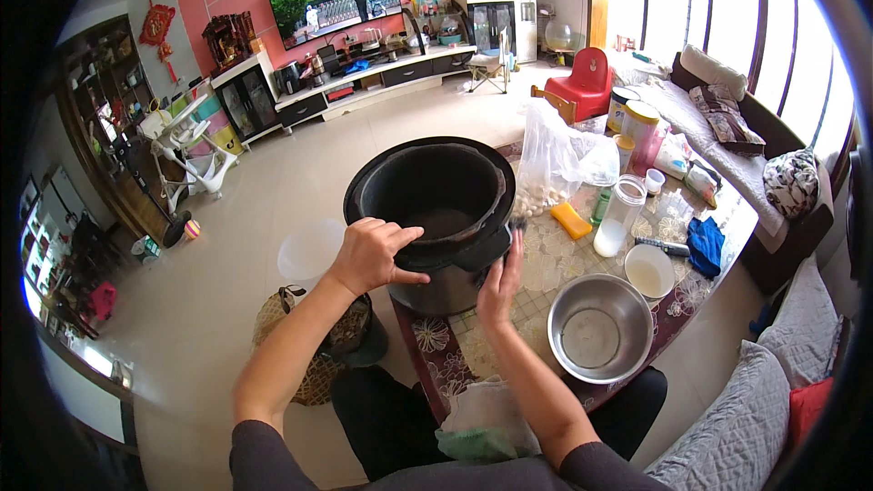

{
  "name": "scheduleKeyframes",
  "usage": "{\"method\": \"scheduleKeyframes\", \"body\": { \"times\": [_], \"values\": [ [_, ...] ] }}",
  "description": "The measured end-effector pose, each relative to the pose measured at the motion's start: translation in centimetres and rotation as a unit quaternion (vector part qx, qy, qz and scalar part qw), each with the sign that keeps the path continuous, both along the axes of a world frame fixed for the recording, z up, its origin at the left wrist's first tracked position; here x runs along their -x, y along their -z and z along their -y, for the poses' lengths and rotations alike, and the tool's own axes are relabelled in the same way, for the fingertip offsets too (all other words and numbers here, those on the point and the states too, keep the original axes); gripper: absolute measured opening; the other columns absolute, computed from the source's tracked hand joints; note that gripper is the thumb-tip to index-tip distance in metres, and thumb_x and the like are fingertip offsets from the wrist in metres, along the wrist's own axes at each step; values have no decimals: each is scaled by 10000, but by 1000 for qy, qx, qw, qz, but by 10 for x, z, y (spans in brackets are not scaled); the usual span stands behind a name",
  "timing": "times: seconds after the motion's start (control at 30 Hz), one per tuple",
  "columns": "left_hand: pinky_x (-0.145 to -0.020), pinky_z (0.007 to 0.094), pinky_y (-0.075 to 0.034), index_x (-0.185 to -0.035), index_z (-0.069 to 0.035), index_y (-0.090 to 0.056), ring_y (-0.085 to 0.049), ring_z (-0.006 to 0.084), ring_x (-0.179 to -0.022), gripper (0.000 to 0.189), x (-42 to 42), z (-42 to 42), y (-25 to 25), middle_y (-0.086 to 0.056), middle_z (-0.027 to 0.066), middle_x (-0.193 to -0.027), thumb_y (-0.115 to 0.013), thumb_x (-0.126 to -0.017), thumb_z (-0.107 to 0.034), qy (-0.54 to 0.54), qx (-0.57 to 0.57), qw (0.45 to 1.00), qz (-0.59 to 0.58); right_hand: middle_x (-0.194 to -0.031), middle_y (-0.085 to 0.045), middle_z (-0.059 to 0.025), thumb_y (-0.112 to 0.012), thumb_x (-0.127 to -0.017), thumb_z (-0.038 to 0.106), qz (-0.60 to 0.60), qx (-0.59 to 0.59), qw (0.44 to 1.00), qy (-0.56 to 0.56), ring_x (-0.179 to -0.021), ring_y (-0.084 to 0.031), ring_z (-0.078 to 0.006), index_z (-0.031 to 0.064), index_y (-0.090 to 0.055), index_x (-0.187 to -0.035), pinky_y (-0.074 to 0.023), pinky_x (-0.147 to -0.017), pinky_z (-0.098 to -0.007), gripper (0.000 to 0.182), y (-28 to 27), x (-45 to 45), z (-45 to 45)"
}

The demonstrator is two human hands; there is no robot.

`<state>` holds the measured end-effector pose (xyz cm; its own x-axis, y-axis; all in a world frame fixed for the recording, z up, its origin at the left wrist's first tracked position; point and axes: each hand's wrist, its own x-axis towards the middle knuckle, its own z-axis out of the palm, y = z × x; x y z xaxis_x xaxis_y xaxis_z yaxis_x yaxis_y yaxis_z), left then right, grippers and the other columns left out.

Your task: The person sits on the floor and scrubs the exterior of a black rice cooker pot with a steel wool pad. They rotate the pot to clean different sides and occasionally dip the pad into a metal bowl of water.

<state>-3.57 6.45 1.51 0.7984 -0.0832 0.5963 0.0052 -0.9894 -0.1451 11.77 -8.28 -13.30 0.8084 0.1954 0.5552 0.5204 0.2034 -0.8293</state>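
Observation:
A large black pot (436, 184), open at the top, stands at the near left edge of a table with a patterned cover (539, 266). On the pot's near left rim lies my left hand (378, 252), its thumb and fingers spread over the edge. Against the pot's right side is my right hand (501, 283), fingers stretched up beside the dark side handle (483, 252). A small dark bristly thing, perhaps a brush, shows at those fingertips; its lower part is hidden. Right of my right hand sits a stainless steel bowl (600, 329).
Further right are a cup with cloudy liquid (649, 271), a clear jar (619, 215), a yellow sponge (571, 220), a remote control (661, 246) and a blue cloth (705, 247). A plastic bag (556, 150) stands behind. A bin (361, 331) is on the floor at left.

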Motion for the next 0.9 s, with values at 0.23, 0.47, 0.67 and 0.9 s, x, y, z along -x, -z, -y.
{"method": "scheduleKeyframes", "body": {
  "times": [0.23, 0.47, 0.67, 0.9],
  "values": [
    [-702, 353, -535, -975, -77, -767, -684, 245, -670, 745, -27, 22, 8, -710, 63, -725, -717, -679, -758, -46, 28, 998, 38, -1601, -346, -198, -382, -1052, 223, -198, -12, 979, -42, -1490, -317, -339, -7, -370, -1524, -222, -1226, -442, 526, 46, -39, -13],
    [-703, 359, -527, -950, -79, -762, -671, 239, -652, 720, -28, 23, 14, -697, 47, -708, -722, -688, -749, -56, 31, 996, 63, -1567, -392, -220, -408, -1031, 188, 28, -36, 999, 16, -1462, -360, -366, -28, -408, -1493, -249, -1213, -438, 510, -2, -15, -11],
    [-671, 360, -516, -933, -73, -755, -667, 243, -648, 716, -34, 26, 13, -693, 58, -714, -723, -691, -747, -50, 17, 996, 76, -1523, -442, -232, -429, -1028, 198, -223, 21, 975, 10, -1412, -421, -370, -32, -434, -1471, -286, -1197, -422, 499, 77, -35, -12],
    [-702, 359, -517, -959, -60, -750, -686, 252, -691, 714, -28, 29, 8, -729, 85, -798, -725, -724, -734, -69, 22, 996, 50, -1579, -368, -229, -429, -1024, 174, -21, -30, 999, 36, -1482, -327, -370, -23, -375, -1515, -249, -1213, -436, 531, -3, -1, -11]
  ]
}}
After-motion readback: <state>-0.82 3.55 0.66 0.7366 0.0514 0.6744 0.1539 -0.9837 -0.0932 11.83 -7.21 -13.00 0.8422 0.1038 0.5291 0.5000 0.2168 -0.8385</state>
